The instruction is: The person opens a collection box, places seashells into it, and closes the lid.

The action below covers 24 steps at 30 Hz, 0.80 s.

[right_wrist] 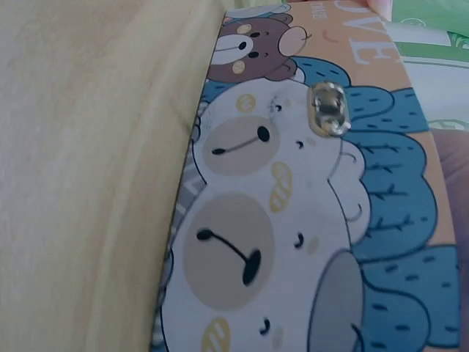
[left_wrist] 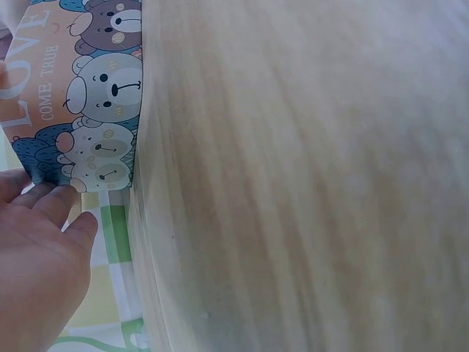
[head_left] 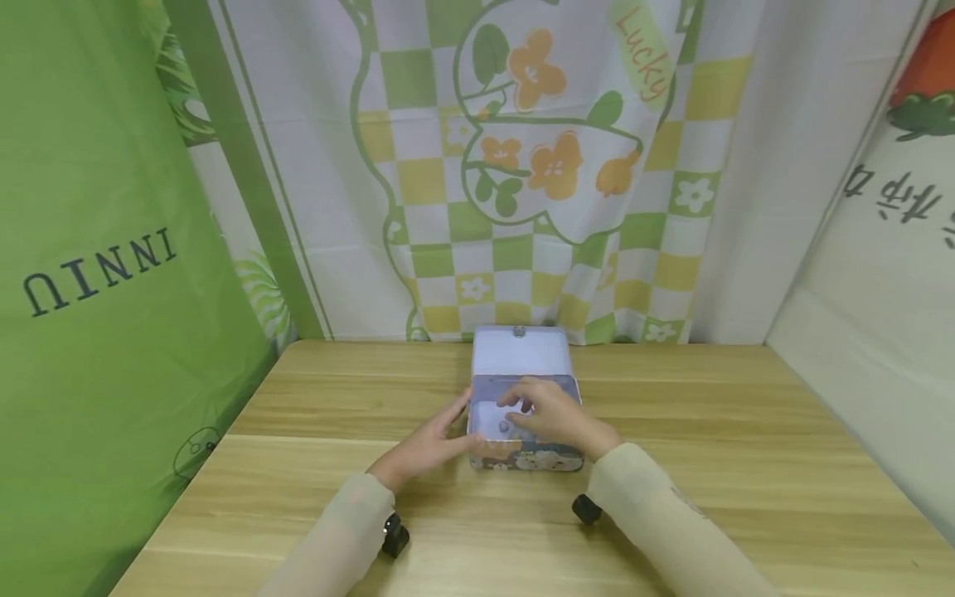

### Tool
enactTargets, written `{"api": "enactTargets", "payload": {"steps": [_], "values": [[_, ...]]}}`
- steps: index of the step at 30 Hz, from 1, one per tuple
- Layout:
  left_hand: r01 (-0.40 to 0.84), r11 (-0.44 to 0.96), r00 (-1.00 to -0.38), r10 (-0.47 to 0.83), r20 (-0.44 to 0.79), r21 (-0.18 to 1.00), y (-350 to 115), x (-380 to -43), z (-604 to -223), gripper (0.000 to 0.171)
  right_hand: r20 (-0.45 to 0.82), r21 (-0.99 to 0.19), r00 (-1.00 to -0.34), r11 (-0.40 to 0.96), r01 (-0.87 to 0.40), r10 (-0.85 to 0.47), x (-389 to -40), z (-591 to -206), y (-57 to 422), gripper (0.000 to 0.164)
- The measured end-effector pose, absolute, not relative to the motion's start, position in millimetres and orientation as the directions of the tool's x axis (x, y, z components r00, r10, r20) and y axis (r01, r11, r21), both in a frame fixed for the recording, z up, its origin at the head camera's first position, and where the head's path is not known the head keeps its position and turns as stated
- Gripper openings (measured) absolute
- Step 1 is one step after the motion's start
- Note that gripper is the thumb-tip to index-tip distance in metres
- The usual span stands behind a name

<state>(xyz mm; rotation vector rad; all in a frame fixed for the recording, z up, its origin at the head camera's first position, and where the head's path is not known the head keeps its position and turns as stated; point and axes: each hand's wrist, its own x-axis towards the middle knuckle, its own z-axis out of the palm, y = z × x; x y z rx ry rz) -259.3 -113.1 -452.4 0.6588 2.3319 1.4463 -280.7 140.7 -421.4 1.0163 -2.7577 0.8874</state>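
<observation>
A tin box [head_left: 548, 460] with cartoon bears on its front stands on the table, its pale lid [head_left: 522, 355] raised at the back. My left hand [head_left: 427, 449] rests against the box's left side, fingers fairly straight and thumb by the front corner. In the left wrist view, those fingertips [left_wrist: 57, 198] touch the side wall. Over the box's opening is my right hand [head_left: 554, 412], fingers bent and a gap between them and the thumb. Below that thumb, a small greyish round thing [head_left: 503, 427] shows inside the box; its kind is unclear. The right wrist view shows a metal clasp [right_wrist: 328, 108] on the front.
The wooden table [head_left: 343, 398] reaches back to a patterned curtain [head_left: 418, 274] close behind the box. A green cloth [head_left: 97, 373] hangs on the left and a white cloth [head_left: 858, 332] on the right. Black wrist devices [head_left: 395, 535] sit below both sleeves.
</observation>
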Motion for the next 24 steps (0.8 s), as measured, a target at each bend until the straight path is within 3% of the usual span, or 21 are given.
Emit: {"api": "enactTargets", "payload": {"steps": [11, 24], "values": [[0.216, 0.363, -0.848, 0.53, -0.011, 0.906, -113, -260, -450, 0.089, 0.38, -0.449, -0.722, 0.566, -0.691, -0.579, -284, -418, 167, 0.017], [0.23, 0.387, -0.853, 0.522, -0.006, 0.893, -113, -264, -447, 0.087, 0.45, -0.489, -0.757, 0.578, -0.653, -0.475, -291, -415, 209, 0.02]]}}
